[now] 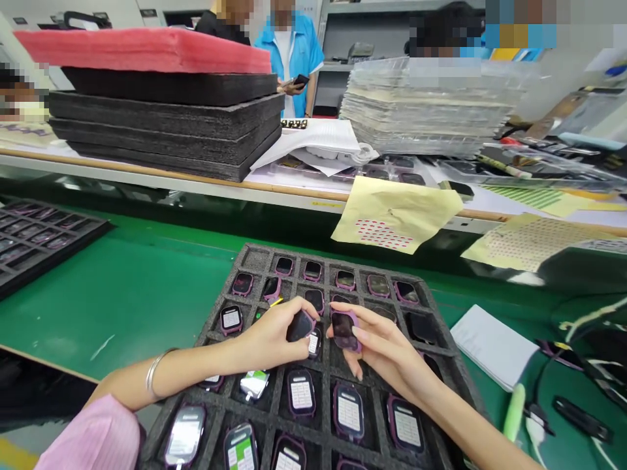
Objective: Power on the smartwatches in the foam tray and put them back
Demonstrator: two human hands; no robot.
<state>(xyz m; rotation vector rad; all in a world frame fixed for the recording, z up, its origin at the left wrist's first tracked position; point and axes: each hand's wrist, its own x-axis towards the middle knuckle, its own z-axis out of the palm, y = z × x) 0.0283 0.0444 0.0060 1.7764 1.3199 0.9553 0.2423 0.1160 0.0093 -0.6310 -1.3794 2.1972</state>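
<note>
Left smartwatch (300,328): rounded-square, dark screen, tilted, purple edge visible on its right side, rest partly covered by the left hand (280,329). Right smartwatch (343,329): purple case, dark glossy screen facing the camera, pinched at its edges by the right hand (385,343). The two are near each other, not touching, both over the middle of the dark grey foam tray (257,261). Pocketed smartwatches (300,393) in there: purple cases, near rows mostly lit white, a couple with green, far rows mostly dark.
</note>
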